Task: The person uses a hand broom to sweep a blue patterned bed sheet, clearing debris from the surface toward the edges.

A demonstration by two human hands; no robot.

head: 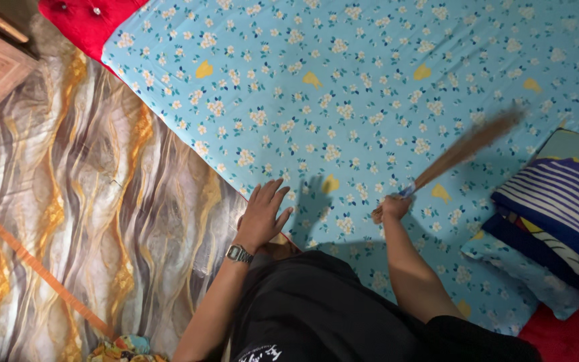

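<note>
- The right hand (393,208) is clenched around the handle of a broom (460,153), forearm stretched out over the bed.
- The broom, a bundle of brown fibres blurred in the frame, slants up and right above the sheet (370,80).
- The left hand (264,213) lies flat and released, fingers spread, at the sheet's edge; a square metal watch (238,253) circles its wrist.
- The sheet is light blue cotton printed with small white flowers and yellow hearts, lightly creased.
- Striped pillows (557,214) are stacked at the right.
- The floor (88,201) beside the bed has glossy grey-and-gold marbling.
</note>
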